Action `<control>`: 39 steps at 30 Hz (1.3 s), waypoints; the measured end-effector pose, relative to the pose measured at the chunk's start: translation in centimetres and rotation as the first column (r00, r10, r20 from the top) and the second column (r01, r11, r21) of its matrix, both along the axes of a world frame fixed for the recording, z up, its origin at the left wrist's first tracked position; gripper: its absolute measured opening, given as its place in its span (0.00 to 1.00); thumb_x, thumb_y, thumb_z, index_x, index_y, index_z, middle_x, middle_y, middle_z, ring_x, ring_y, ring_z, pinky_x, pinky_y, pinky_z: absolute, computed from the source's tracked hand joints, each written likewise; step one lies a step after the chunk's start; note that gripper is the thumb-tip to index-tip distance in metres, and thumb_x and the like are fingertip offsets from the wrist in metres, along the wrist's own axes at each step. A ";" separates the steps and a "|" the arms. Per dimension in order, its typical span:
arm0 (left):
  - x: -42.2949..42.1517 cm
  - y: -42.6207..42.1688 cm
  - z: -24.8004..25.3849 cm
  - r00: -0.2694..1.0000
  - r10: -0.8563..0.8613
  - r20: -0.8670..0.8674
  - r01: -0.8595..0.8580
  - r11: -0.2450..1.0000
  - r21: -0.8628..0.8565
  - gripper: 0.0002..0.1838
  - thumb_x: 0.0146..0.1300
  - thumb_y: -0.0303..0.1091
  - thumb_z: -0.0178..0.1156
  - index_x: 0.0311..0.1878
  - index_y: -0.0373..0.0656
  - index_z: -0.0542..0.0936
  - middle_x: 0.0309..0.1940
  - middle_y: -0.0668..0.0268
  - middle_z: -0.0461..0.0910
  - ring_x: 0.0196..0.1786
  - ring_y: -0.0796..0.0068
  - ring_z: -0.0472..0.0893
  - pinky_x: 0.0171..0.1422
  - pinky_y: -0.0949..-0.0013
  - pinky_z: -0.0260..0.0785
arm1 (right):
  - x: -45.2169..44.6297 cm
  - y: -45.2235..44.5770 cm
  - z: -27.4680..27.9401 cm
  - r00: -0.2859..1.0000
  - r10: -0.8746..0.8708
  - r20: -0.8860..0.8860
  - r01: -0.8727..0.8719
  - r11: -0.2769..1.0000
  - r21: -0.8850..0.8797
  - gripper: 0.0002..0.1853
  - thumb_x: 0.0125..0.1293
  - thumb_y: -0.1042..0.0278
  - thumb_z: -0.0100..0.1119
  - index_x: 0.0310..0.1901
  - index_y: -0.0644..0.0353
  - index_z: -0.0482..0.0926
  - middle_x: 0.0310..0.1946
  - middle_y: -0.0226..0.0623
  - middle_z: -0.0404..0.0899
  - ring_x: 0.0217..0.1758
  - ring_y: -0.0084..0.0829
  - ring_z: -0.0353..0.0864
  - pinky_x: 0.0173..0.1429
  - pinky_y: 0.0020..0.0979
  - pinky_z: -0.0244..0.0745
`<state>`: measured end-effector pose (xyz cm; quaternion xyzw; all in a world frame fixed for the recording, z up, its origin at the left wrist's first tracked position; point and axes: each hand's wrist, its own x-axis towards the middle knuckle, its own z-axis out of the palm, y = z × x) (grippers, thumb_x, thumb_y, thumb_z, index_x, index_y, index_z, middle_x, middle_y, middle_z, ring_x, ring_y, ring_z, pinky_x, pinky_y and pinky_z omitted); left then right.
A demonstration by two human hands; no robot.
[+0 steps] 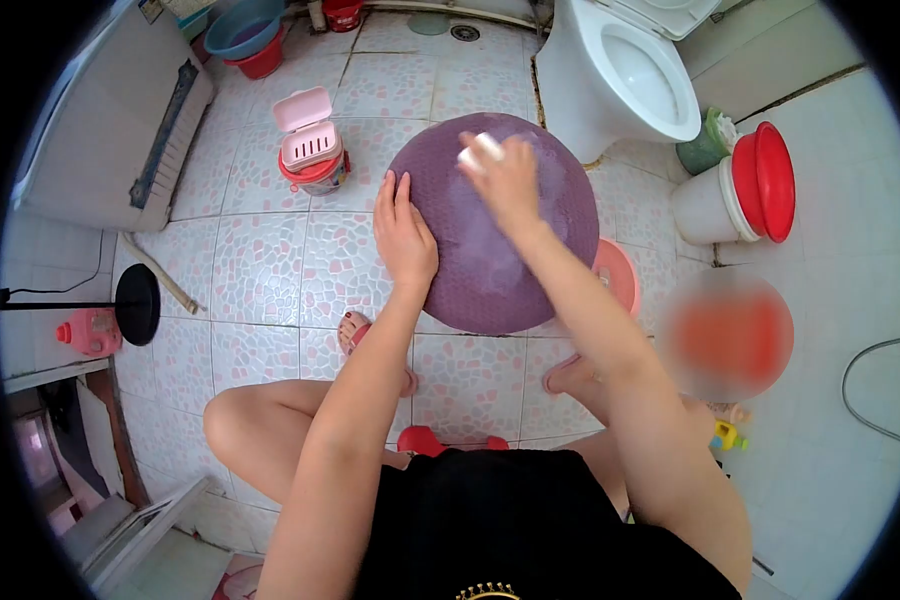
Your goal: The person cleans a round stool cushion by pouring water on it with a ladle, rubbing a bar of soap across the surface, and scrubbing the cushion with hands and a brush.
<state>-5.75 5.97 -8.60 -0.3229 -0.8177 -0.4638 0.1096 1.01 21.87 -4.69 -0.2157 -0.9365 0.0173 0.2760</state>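
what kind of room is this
Most likely a bathroom: there is an open toilet, a round floor drain and a patterned tiled floor.

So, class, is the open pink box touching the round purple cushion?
Apart. The head view shows it: floor tiles are visible between the open pink box and the purple cushion.

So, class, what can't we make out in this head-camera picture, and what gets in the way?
All in the head view:
White object: full shape, partly covered by the right hand.
Pink basin: mostly hidden behind the round purple piece and right forearm.
Round red patch: blurred.
Gold print: cut off by the bottom edge.
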 end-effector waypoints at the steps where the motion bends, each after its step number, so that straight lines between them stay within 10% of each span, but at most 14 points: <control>1: 0.0 -0.1 -0.1 1.000 -0.006 0.007 0.005 1.000 0.009 0.22 0.71 0.27 0.46 0.67 0.39 0.71 0.70 0.52 0.68 0.72 0.50 0.67 0.76 0.52 0.58 | -0.4 -2.0 0.4 0.999 0.013 0.044 -0.013 1.000 0.000 0.25 0.62 0.52 0.66 0.62 0.38 0.79 0.40 0.41 0.70 0.46 0.42 0.69 0.50 0.43 0.67; 11: -0.2 0.1 -0.8 0.998 0.066 0.015 -0.067 0.996 0.051 0.23 0.70 0.26 0.46 0.67 0.36 0.69 0.68 0.49 0.70 0.70 0.48 0.68 0.76 0.50 0.56 | -0.9 -5.2 0.8 0.976 0.217 0.022 -0.218 0.976 0.018 0.26 0.61 0.53 0.67 0.63 0.37 0.79 0.40 0.39 0.69 0.45 0.41 0.68 0.50 0.42 0.67; 24: 0.5 0.0 0.0 0.949 0.182 0.257 -0.183 0.983 -0.021 0.26 0.72 0.36 0.45 0.70 0.35 0.66 0.67 0.49 0.71 0.68 0.47 0.70 0.71 0.54 0.62 | 0.0 8.0 -0.8 0.896 -0.442 0.054 0.443 0.896 -0.018 0.22 0.65 0.48 0.64 0.59 0.41 0.82 0.47 0.44 0.72 0.55 0.46 0.69 0.58 0.46 0.67; 39: 0.5 -0.3 -0.2 0.945 0.157 0.286 -0.158 0.987 -0.023 0.25 0.73 0.37 0.43 0.69 0.35 0.66 0.65 0.48 0.72 0.66 0.46 0.72 0.69 0.53 0.64 | -9.4 -4.9 0.0 0.968 0.225 0.114 -0.224 0.974 -0.018 0.21 0.62 0.49 0.64 0.55 0.42 0.83 0.49 0.42 0.76 0.58 0.41 0.71 0.58 0.43 0.65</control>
